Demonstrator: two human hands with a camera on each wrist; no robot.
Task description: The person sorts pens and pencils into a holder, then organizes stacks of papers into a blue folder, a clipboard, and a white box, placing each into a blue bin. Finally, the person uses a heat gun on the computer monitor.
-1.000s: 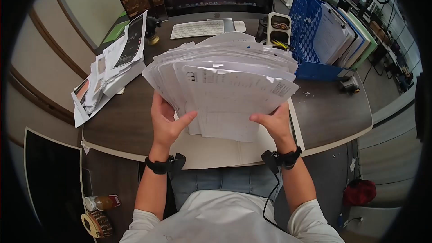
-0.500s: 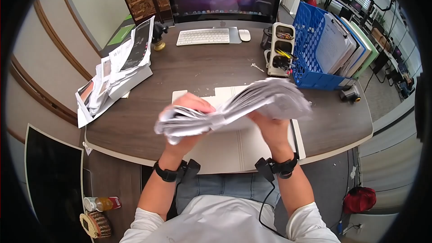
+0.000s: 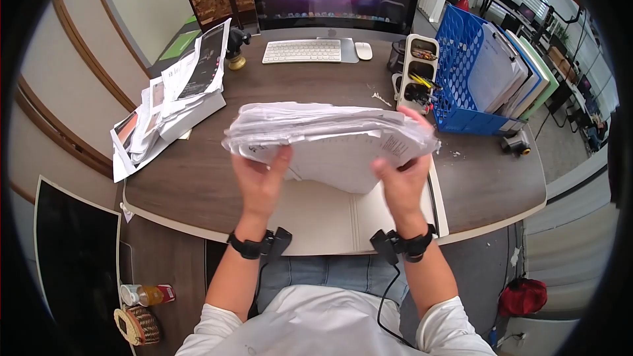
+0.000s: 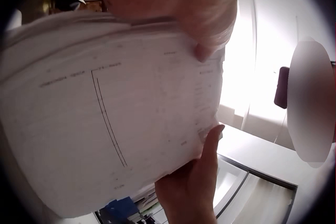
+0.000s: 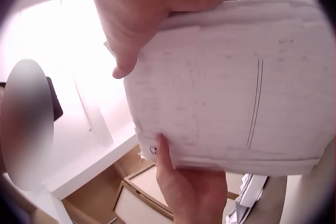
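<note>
A thick stack of white papers (image 3: 333,155) is held up between both hands, its printed front sheet facing the person. My left hand (image 3: 259,183) grips the stack's left side, thumb on the front sheet and the other fingers hidden behind. On the other side my right hand (image 3: 403,188) holds the right edge, thumb in front, some fingertips showing over the back. Both wrist views show the printed sheet (image 4: 142,103) close up, with a hand at each side edge. Beneath the stack, a cream open folder (image 3: 316,224) lies at the desk's front edge.
Loose papers (image 3: 165,112) are heaped at the left of the desk (image 3: 178,184). Behind stand a keyboard (image 3: 301,51), a mouse (image 3: 363,51) and a monitor (image 3: 336,0). A pen organizer (image 3: 420,69) and a blue file rack (image 3: 455,66) with folders stand at the right.
The stack was upright, then bent and twisted between the hands with the left hand turned over. Now it is flattened out again, with both thumbs in front.
</note>
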